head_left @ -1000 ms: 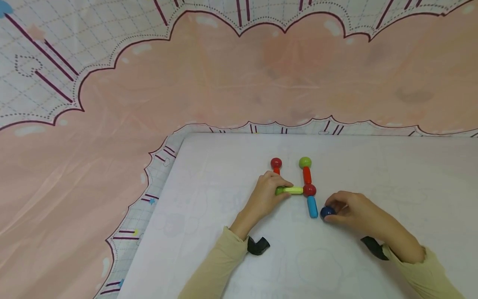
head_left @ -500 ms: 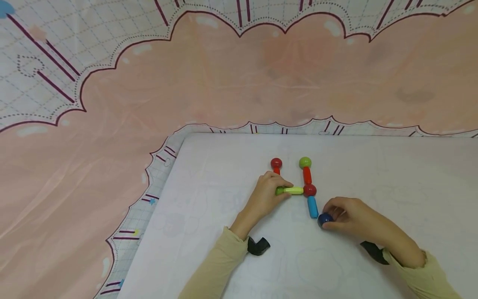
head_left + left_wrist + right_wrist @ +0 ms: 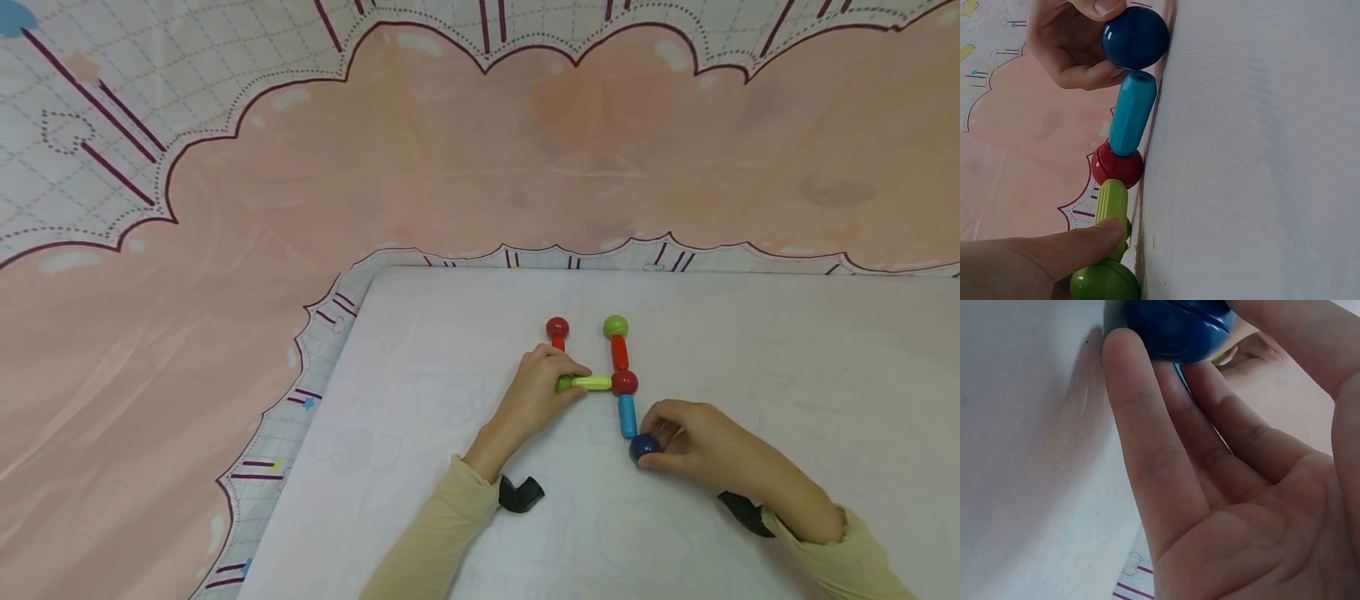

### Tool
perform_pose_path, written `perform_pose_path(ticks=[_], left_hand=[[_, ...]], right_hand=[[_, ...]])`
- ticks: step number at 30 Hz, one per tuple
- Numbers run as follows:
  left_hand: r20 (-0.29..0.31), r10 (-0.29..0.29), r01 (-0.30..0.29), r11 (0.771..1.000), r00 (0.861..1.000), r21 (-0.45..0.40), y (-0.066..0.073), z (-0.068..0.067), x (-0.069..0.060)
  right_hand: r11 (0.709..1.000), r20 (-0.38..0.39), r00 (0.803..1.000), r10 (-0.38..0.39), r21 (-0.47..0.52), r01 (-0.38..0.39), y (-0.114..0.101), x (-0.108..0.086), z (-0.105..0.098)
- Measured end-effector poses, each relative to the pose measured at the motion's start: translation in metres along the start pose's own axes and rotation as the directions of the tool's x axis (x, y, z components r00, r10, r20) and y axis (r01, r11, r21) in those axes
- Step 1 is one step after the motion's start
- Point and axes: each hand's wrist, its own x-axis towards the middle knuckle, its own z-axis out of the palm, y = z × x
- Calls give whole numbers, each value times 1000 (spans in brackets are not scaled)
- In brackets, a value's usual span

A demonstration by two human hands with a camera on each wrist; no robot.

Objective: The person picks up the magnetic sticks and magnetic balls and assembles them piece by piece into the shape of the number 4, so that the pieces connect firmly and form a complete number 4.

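Observation:
My left hand [image 3: 528, 396] pinches a yellow-green rod [image 3: 597, 382] of a stick-and-ball building toy, beside a green ball [image 3: 1105, 280]. The rod's other end meets a red ball [image 3: 625, 382]. Above that ball, a red rod [image 3: 619, 353] leads to a light green ball [image 3: 616, 326]; below it extends a blue rod [image 3: 627, 415]. My right hand [image 3: 712, 442] holds a dark blue ball [image 3: 642, 448] between thumb and fingers at the blue rod's lower end. Whether ball and rod touch, I cannot tell. Another red ball [image 3: 557, 327] tops a short red rod, partly hidden behind my left hand.
The toy lies flat on a white tabletop [image 3: 420, 350]. A patterned peach cloth [image 3: 480, 167] spreads beyond its far and left edges. Black straps [image 3: 521, 494] show at both wrists, by the pale yellow sleeves [image 3: 438, 525].
My right hand has moved the dark blue ball down and left, from beside the blue rod to its lower end. The left hand keeps its grip in place.

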Motion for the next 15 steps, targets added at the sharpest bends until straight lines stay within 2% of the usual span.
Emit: perform_pose_path(ticks=[7,15], left_hand=[[3,-8,8,1000,1000,-6,0,0,0],[4,-14,14,1000,1000,-18,-1,0,0]], right_hand=[[1000,-5,1000,-30,4,30,1,-1,4],[1000,-14,1000,-26,8,26,-3,0,9]])
